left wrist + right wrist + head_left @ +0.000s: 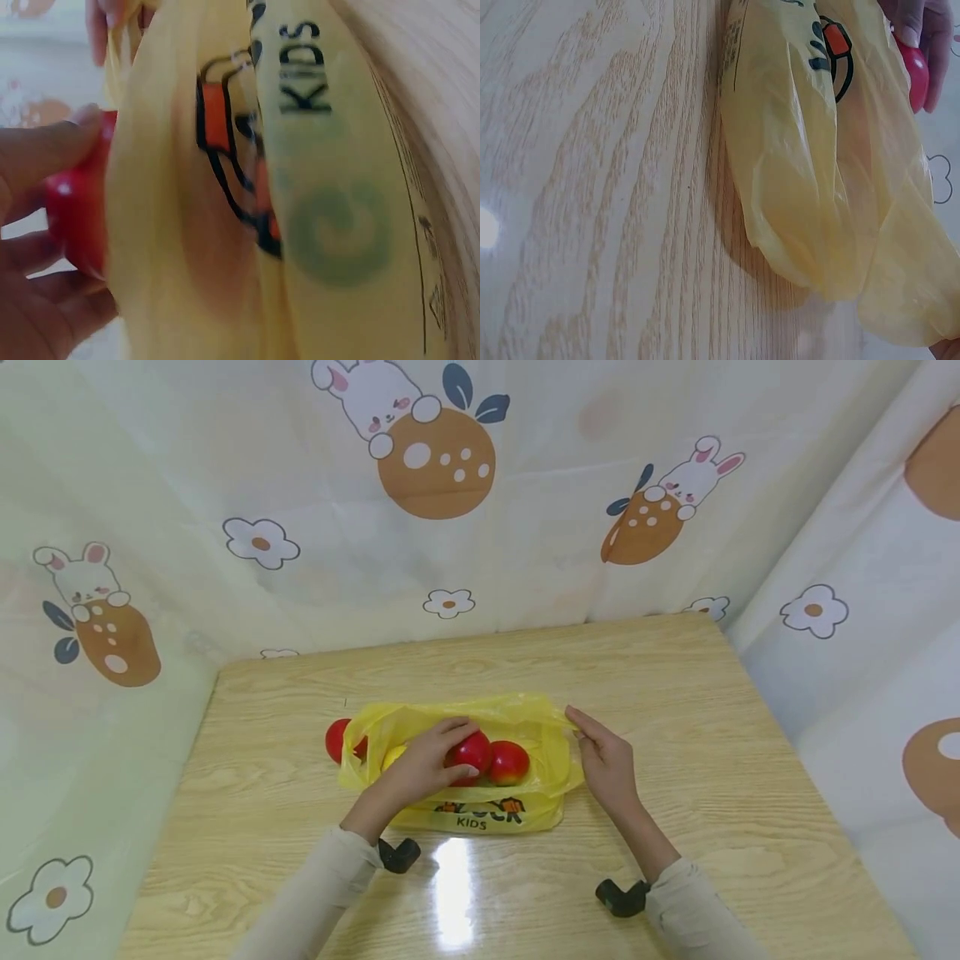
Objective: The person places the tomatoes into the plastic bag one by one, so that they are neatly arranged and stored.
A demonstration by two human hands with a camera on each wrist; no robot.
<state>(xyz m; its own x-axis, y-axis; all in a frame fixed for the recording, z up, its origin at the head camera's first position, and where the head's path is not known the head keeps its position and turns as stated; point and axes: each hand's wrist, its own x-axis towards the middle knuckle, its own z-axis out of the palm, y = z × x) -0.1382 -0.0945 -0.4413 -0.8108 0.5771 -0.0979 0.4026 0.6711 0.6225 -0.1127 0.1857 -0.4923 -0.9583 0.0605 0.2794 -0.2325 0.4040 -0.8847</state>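
Observation:
A yellow plastic bag [536, 810] with KIDS printed on its front lies on the table, its mouth spread wide. Over that mouth, my left hand [427, 764] grips a red apple [471, 750], thumb on one side and fingers on the other. Another red apple [509, 763] sits inside the bag on the right, and a yellow fruit [393, 757] shows partly beneath my left hand. My right hand [609, 768] holds the bag's right rim between thumb and fingers. In the left wrist view, the bag's front wall hides part of the held apple [79, 202].
One more red apple [337, 741] stands at the bag's left end, partly behind the plastic. The wooden table [285, 877] meets a patterned curtain [547, 552] at the back and sides. Dark wrist mounts [622, 899] hang below both sleeves.

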